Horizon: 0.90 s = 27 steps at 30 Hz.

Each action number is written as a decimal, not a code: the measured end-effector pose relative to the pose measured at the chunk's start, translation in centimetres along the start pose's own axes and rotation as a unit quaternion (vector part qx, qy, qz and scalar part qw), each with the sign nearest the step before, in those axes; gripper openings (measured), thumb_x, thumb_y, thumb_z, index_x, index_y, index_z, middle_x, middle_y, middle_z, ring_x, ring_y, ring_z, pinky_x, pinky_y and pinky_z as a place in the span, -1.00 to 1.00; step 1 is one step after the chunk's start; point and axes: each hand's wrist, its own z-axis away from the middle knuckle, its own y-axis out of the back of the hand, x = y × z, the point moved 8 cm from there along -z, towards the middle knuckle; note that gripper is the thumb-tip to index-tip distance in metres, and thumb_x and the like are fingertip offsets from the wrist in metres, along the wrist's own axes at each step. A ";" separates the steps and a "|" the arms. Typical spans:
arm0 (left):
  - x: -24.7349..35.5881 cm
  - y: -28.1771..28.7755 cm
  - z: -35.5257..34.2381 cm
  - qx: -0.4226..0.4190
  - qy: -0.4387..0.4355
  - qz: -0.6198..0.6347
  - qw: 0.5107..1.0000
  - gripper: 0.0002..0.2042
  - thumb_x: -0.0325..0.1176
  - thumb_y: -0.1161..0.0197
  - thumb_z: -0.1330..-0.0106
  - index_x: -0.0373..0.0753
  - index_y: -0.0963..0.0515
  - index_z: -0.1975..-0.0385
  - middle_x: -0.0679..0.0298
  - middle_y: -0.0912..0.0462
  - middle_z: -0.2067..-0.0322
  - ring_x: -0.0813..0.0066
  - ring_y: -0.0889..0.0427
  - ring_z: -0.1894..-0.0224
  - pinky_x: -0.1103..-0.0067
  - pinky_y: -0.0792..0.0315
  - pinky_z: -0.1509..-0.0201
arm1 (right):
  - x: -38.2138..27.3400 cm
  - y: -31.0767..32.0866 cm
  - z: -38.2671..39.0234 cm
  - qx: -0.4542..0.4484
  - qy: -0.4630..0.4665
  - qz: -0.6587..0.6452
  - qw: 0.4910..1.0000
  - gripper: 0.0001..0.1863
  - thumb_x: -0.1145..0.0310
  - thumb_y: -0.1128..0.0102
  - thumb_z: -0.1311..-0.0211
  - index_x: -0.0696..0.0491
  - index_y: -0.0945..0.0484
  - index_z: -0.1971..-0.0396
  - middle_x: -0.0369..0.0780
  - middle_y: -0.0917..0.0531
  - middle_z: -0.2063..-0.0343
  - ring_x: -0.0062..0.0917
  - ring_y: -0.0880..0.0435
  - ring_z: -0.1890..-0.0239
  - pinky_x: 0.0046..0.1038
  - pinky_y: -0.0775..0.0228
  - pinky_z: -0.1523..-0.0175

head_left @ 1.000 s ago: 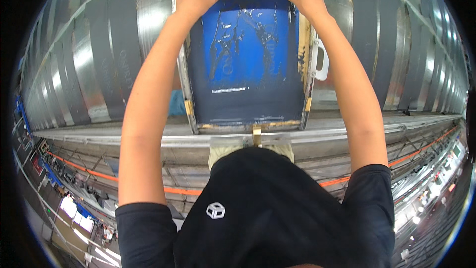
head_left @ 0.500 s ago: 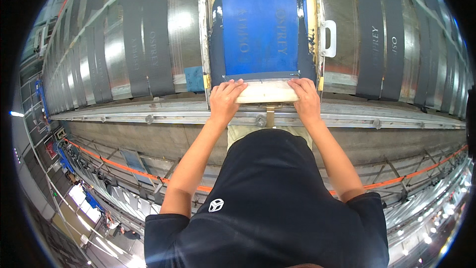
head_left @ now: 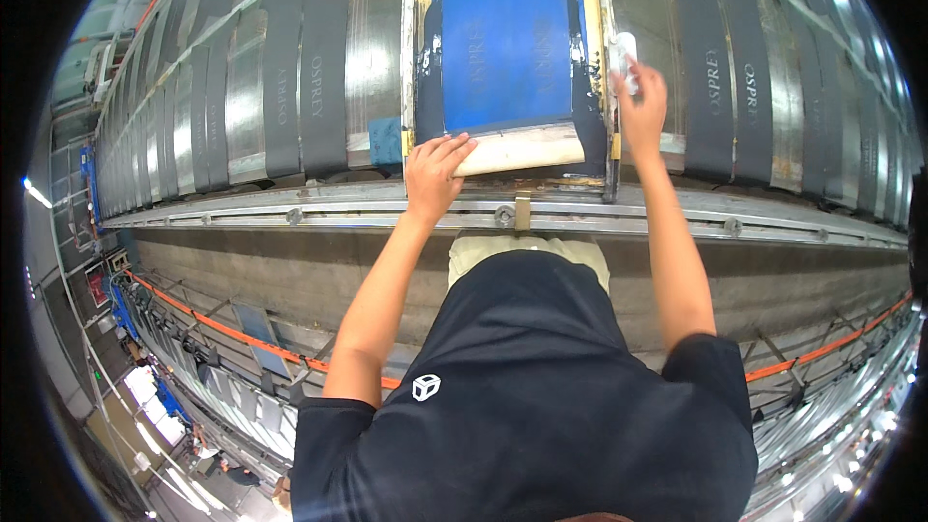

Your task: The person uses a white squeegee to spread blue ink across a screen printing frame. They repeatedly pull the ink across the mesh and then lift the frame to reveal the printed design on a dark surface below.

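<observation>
A printing screen with a yellow-edged frame and a blue mesh window lies in front of me over dark strips. Across its near end rests a pale squeegee, its right end tilted slightly farther from me. My left hand is closed on the squeegee's left end, fingers over the top. No hand is on the squeegee's right end. My right hand is at the white loop handle on the frame's right side; its fingers look apart, a little blurred, overlapping the handle's near part.
Dark strips with pale lettering lie in rows on a shiny table on both sides. A small blue piece sits left of the frame. A metal rail runs along the table's near edge, with an orange bar behind me.
My right hand has let go of the squeegee and moved right and away to the white handle. The squeegee, straight across before, now sits tilted under my left hand.
</observation>
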 end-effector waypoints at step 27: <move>-31.6 15.1 11.7 -0.092 0.052 0.031 0.994 -0.40 -0.56 -0.33 0.05 0.03 -0.64 -0.11 0.44 -0.68 -0.11 0.33 -0.61 -0.11 0.36 -0.45 -0.06 | -20.5 -33.3 1.3 0.048 -0.038 -0.030 0.998 -0.75 0.24 -0.13 -0.48 0.06 -0.68 0.09 -0.14 -0.66 0.52 -0.48 -0.58 0.46 -0.35 -0.42 0.25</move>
